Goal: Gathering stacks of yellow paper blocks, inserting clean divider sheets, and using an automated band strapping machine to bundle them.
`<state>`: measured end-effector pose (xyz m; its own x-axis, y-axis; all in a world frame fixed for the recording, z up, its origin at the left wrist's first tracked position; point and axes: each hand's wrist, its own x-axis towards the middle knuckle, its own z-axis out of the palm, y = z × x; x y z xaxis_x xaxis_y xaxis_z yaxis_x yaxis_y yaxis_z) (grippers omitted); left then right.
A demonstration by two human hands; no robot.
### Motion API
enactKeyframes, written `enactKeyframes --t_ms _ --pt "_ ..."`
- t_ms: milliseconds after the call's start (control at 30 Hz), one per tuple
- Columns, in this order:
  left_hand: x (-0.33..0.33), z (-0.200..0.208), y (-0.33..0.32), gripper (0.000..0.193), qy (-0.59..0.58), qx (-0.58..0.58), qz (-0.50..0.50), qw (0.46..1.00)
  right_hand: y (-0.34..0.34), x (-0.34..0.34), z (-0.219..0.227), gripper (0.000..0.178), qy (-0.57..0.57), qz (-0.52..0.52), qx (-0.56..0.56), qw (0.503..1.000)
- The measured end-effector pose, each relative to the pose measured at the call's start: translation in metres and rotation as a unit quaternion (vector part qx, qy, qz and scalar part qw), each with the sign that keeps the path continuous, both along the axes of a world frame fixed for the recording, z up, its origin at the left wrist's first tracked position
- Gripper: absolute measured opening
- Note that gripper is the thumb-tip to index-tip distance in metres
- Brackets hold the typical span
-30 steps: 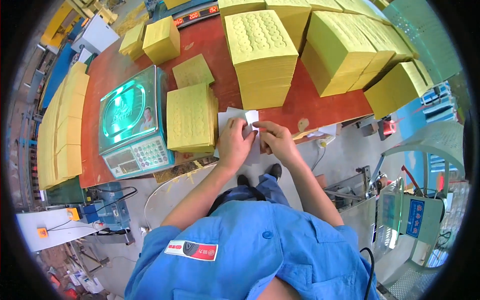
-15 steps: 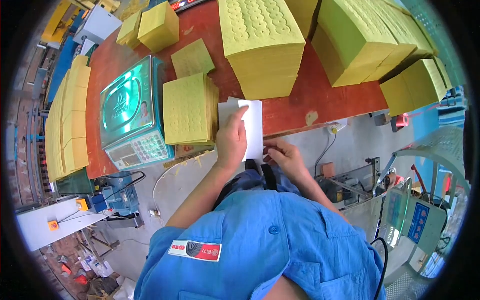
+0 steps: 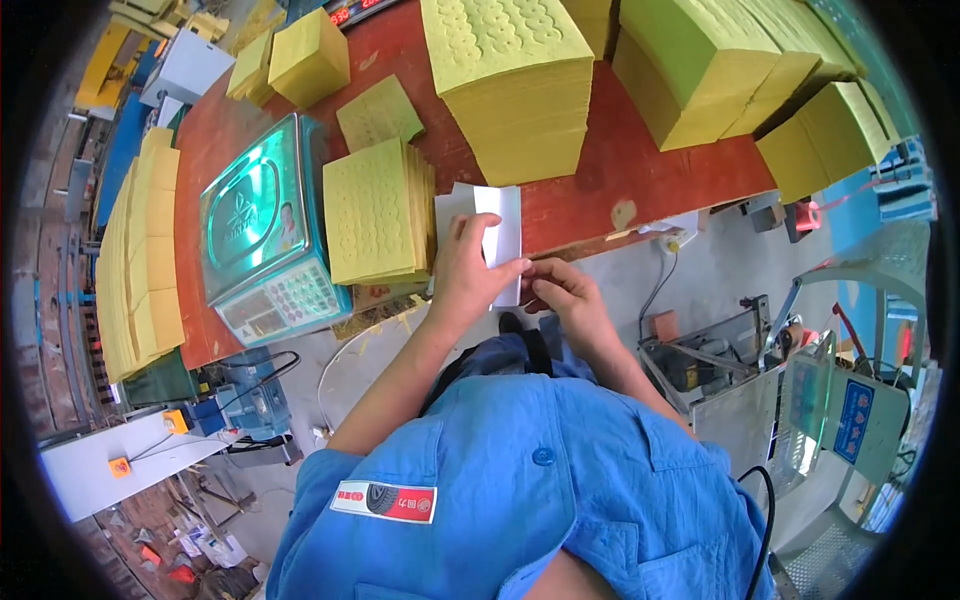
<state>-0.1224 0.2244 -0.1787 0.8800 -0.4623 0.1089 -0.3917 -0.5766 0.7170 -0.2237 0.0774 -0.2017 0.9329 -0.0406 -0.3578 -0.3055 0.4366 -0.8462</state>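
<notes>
White sheets of paper (image 3: 508, 215) lie at the front edge of the red table, partly overhanging it. My left hand (image 3: 465, 268) rests over them, its fingers apart and bent, with the thumb stretched right to the sheet's right edge. There my right hand (image 3: 570, 298) pinches, thumb against forefinger, at the paper's edge; the exact grip is partly hidden. Just left of the paper stands a stack of embossed yellow paper (image 3: 368, 215). A taller yellow stack (image 3: 515, 110) rises behind the sheets.
A digital scale (image 3: 262, 225) with a steel pan sits on the red table (image 3: 660, 195) at the left. More yellow stacks (image 3: 690, 80) fill the back right, and others (image 3: 145, 250) line the far left. A loose yellow sheet (image 3: 378, 112) lies behind. Machine frames (image 3: 710, 350) stand lower right.
My left forefinger, stretched along the paper before, is now bent, and the left thumb has swung out right toward my right fingers. My right hand stays at the paper's edge. The view has shifted slightly.
</notes>
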Motion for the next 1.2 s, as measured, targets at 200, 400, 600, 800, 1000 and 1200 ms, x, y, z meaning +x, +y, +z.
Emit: enactKeyframes --t_ms 200,400,600,800,1000,1200 --pt "-0.003 -0.003 0.005 0.06 -0.008 -0.008 -0.01 1.0 0.004 -0.006 -0.005 0.026 -0.007 -0.009 0.014 1.0" --pt "-0.008 0.002 0.003 0.063 -0.017 0.048 -0.02 0.999 0.004 -0.008 -0.01 0.026 0.005 -0.017 0.019 1.0" --pt "-0.01 0.001 -0.002 0.066 -0.039 0.066 -0.008 0.997 0.003 -0.009 -0.014 0.026 0.004 -0.012 0.027 1.0" --pt "-0.016 -0.001 -0.006 0.066 -0.054 0.067 0.008 0.996 0.001 -0.009 -0.021 0.027 -0.011 -0.003 0.034 0.999" --pt "-0.011 0.002 0.0 0.062 -0.03 0.04 -0.007 0.999 -0.002 -0.008 -0.02 0.026 0.0 0.006 0.038 0.999" --pt "-0.01 -0.001 0.006 0.056 0.0 0.019 -0.012 1.0 -0.002 -0.007 -0.009 0.023 -0.05 -0.094 -0.167 0.98"
